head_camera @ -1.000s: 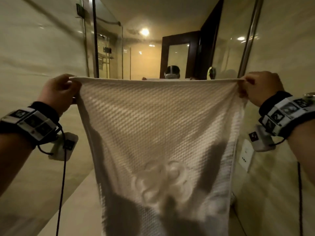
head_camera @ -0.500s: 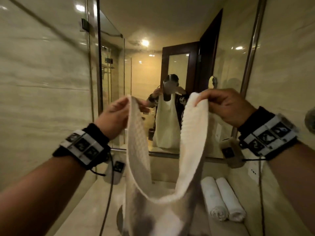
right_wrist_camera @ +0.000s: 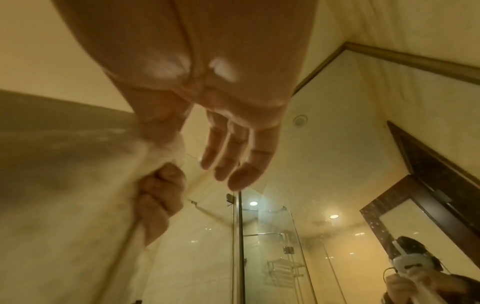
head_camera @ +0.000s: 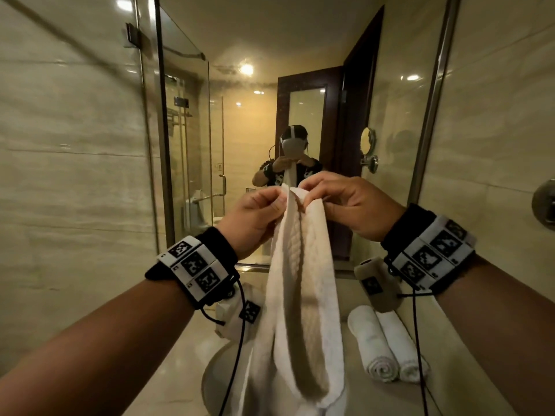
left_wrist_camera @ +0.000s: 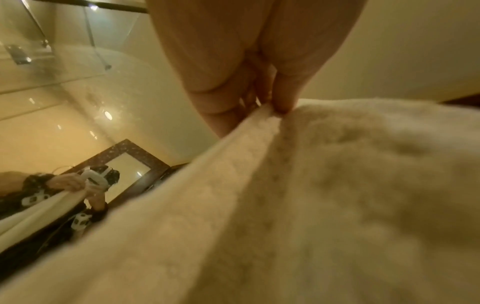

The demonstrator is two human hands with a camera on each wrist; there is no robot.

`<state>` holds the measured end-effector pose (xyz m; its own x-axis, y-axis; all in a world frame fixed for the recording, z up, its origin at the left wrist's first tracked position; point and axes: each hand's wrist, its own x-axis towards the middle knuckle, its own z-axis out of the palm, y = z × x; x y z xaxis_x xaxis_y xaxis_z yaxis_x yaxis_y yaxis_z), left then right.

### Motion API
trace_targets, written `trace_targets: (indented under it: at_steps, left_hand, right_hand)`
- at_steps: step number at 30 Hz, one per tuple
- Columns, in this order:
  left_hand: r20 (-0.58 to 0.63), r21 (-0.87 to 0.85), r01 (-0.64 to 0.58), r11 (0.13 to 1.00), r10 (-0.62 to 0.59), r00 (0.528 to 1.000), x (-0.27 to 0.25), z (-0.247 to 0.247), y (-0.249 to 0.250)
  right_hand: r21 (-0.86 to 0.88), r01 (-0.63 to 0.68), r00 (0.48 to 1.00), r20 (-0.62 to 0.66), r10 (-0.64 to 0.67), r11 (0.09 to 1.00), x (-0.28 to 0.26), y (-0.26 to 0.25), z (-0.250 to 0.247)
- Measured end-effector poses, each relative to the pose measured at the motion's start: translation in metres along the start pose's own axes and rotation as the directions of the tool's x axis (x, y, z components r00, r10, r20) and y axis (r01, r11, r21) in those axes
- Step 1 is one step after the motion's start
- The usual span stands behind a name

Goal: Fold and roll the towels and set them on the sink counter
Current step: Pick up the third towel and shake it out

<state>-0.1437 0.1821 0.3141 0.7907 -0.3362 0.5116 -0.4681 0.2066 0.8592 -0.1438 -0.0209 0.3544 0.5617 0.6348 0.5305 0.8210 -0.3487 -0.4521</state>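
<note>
Above the sink counter [head_camera: 180, 367], in front of the mirror [head_camera: 246, 145], the person holds one white towel [head_camera: 300, 295] up at chest height. A second ago it was stretched wide between both fists, a flat sheet hiding the counter; half a second ago the hands were swinging together and the cloth sagged into a loop. Now the two top corners meet, so the towel hangs doubled lengthwise, its fold drooping over the basin [head_camera: 216, 382] below.

The left hand [head_camera: 255, 220] is clenched on the joined corners, thumb and fingers pinching the hem; the left wrist view shows the fingertips [left_wrist_camera: 281, 102] biting right into the edge of the cloth. The right hand [head_camera: 345, 205] grasps its corner only between thumb and forefinger, and from its wrist camera the other three fingers [right_wrist_camera: 233, 160] stand out straight and free. To me that looks like a handover about to happen, the left taking both corners, though I cannot be sure.

So the first fold looks made in the air. The rolling is yet to come, and I would guess it needs the flat counter. Two rolled towels [head_camera: 387, 346] already lie side by side, touching, on the counter to the right of the basin, which suggests this one belongs next to them.
</note>
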Motion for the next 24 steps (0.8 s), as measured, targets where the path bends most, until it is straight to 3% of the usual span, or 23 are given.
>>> trace_targets:
  at_steps: [3,6,9,11,12,18,22,24]
  left_hand:
    - [-0.109,0.2,0.001,0.98,0.021,0.994,0.001,0.005,0.0]
    - [-0.21,0.321,0.001,0.947,0.071,0.975,-0.003,0.009,0.0]
    - [-0.303,0.333,0.031,0.942,0.076,0.95,-0.005,0.006,0.002]
    - [-0.341,0.312,0.043,0.949,0.069,0.938,-0.005,0.003,0.004]
    - [-0.349,0.307,0.041,0.951,0.073,0.934,-0.005,0.002,0.005]
    - [-0.386,0.33,0.012,0.944,0.123,0.914,-0.014,0.006,0.021]
    - [-0.421,0.484,0.06,0.873,0.172,0.891,-0.03,-0.019,0.033]
    - [-0.435,0.606,0.091,0.791,0.233,0.87,-0.039,-0.032,0.039]
  right_hand:
    - [-0.063,-0.092,0.995,-0.037,0.09,0.994,-0.015,0.001,0.01]
    - [-0.183,-0.139,0.983,0.094,0.158,0.973,-0.047,0.007,0.026]
    - [-0.31,-0.245,0.903,0.271,0.333,0.919,-0.084,0.012,0.04]
    - [-0.417,-0.263,0.857,0.314,0.409,0.87,-0.103,0.021,0.047]
    - [-0.421,-0.267,0.858,0.306,0.413,0.867,-0.109,0.026,0.05]
    - [-0.298,-0.287,0.945,0.067,0.319,0.91,-0.122,0.053,0.053]
    - [-0.191,-0.287,0.951,-0.176,0.255,0.939,-0.12,0.04,0.021]
    - [-0.224,-0.245,0.931,-0.327,0.164,0.943,-0.113,0.024,-0.001]
